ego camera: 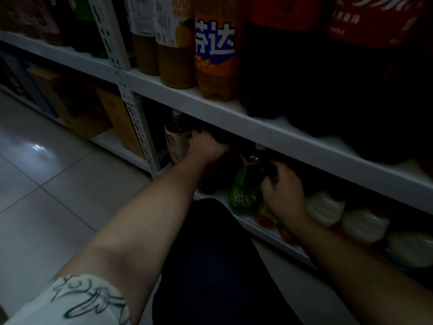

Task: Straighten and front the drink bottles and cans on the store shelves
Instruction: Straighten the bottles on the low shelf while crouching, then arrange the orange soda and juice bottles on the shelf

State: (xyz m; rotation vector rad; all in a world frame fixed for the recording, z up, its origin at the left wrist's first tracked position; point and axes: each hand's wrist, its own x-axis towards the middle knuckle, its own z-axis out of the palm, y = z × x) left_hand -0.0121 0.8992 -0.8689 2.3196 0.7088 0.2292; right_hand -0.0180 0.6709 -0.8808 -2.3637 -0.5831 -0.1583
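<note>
Upright green bottle (243, 193): my right hand (284, 195) sits just right of it, nearer than my left hand (207, 145) up-left; both hands' fingers shadowed, can't tell grip.

Glossy floor tiles (46, 184) (metal shelving (210, 99)).

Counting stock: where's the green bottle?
On the bottom shelf, mid head view, the green bottle stands between a dark bottle on its left and the right hand.
</note>
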